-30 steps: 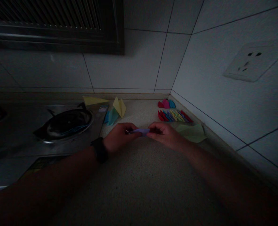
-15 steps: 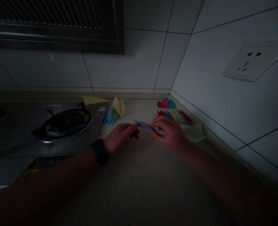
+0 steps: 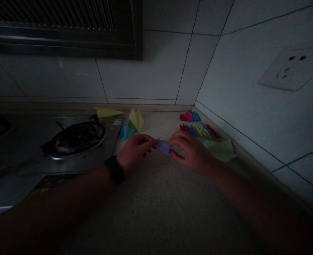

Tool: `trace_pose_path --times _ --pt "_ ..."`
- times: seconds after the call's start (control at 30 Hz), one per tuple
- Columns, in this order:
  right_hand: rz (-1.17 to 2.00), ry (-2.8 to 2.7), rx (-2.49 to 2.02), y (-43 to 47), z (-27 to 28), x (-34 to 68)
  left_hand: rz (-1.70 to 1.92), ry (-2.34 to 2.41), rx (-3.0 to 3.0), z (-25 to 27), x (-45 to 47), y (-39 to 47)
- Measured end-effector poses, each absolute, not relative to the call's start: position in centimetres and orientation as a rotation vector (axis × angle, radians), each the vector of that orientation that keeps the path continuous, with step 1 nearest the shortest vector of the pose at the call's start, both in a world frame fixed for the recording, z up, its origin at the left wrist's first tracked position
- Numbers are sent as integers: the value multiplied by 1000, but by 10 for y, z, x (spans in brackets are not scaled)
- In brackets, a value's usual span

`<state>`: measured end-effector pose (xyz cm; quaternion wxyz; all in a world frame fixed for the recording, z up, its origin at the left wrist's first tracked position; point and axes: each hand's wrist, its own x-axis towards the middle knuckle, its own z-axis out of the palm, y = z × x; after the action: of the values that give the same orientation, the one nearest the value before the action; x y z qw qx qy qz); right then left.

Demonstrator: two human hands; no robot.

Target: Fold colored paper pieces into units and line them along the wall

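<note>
A small folded piece of purple paper (image 3: 162, 146) is held above the countertop between my two hands. My left hand (image 3: 137, 148) pinches its left end between thumb and fingers. The right end is pinched by my right hand (image 3: 189, 150). Beyond my right hand lies a row of small folded papers (image 3: 198, 130) in red, blue, yellow and purple. A pale green sheet (image 3: 221, 150) rests beside that hand, partly hidden by it. Past my left hand stand a yellow paper plane (image 3: 136, 120) and a teal folded paper (image 3: 129, 130).
A gas stove (image 3: 79, 138) with a black burner is on the left, with another yellow folded paper (image 3: 108, 112) at its back edge. Small red, pink and blue folded papers (image 3: 189, 116) sit in the corner. A socket (image 3: 291, 67) is on the tiled right wall; a range hood (image 3: 66, 42) hangs above.
The purple paper has turned from nearly edge-on to showing its flat face. Both hands keep their pinch on it. The whole view has shifted slightly.
</note>
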<state>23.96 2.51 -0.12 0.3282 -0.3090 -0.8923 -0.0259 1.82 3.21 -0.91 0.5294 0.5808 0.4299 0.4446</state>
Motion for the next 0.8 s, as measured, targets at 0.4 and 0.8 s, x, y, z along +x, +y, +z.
trace_pose_path --times 0.4,0.8 --pt "883 -1988 -1026 34 -14 237 1042 1072 1582 -11 18 32" --pt "979 -2004 -1007 29 -9 233 770 932 1628 -9 18 26"
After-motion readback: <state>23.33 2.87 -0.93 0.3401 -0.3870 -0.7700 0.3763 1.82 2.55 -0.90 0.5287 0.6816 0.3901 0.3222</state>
